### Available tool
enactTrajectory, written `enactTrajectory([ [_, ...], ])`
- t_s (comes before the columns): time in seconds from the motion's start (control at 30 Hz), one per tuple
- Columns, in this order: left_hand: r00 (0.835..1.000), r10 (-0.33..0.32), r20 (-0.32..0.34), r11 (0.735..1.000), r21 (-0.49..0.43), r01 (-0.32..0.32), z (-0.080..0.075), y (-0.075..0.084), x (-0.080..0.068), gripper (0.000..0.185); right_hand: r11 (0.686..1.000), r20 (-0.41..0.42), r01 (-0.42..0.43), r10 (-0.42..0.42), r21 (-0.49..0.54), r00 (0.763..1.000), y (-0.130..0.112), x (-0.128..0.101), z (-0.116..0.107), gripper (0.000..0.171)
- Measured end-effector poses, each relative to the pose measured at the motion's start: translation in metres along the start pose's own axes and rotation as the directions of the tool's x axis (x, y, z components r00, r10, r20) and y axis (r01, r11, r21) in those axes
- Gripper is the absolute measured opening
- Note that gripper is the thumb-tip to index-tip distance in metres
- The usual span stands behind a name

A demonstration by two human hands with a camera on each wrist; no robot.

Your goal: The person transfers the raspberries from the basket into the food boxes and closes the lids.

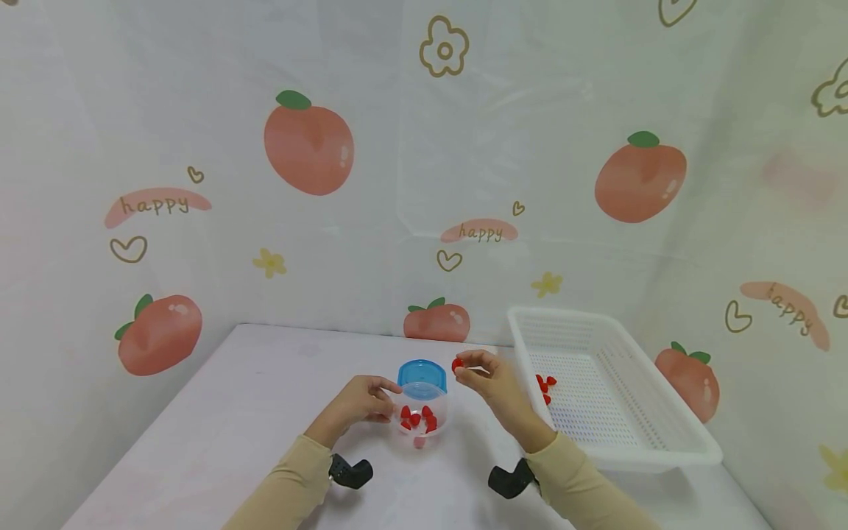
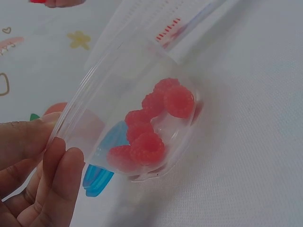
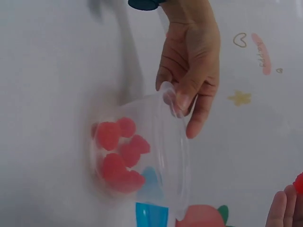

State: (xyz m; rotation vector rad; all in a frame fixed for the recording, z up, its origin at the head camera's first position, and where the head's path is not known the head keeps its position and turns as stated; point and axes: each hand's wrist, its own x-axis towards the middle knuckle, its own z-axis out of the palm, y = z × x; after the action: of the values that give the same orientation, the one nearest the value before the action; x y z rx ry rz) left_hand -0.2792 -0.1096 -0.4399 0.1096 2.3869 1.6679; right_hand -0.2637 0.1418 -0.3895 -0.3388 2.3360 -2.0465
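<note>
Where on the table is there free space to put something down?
The table lies bare left of the left hand, out to its left edge. It is crowded around the clear cup, the blue lid, the right hand and the white basket.

Beige long sleeves [image 1: 291,478] cover both arms, with a black camera mount [image 1: 350,472] at each wrist

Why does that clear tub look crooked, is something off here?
Nothing is spilled. The clear tub leans because the left hand grips its rim and tips it toward the right hand, which pinches a red berry. Its blue lid is beside it. A few berries lie in the white basket.
</note>
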Motion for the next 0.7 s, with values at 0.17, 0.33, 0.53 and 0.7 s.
enactTrajectory([
  [0.17, 1.000, 0.006, 0.005, 1.000, -0.010, -0.006, 0.000, -0.002, 0.001, 0.029, 0.999, 0.019, -0.022, 0.023, -0.040, 1.000, 0.006, -0.005, 0.009, 0.032],
  [0.33, 1.000, 0.009, 0.006, 1.000, -0.013, -0.009, 0.000, -0.003, 0.002, 0.029, 0.998, 0.054, -0.046, 0.048, -0.044, 0.997, 0.016, -0.009, 0.014, 0.033],
  [0.53, 1.000, 0.006, 0.006, 1.000, -0.012, -0.006, 0.000, -0.002, 0.001, 0.028, 0.996, 0.077, -0.056, 0.061, -0.072, 0.995, 0.027, -0.012, 0.019, 0.031],
  [0.7, 1.000, 0.000, 0.005, 1.000, -0.011, 0.000, 0.000, 0.000, 0.001, 0.029, 0.994, 0.082, -0.065, 0.072, -0.087, 0.994, 0.032, -0.012, 0.023, 0.032],
])
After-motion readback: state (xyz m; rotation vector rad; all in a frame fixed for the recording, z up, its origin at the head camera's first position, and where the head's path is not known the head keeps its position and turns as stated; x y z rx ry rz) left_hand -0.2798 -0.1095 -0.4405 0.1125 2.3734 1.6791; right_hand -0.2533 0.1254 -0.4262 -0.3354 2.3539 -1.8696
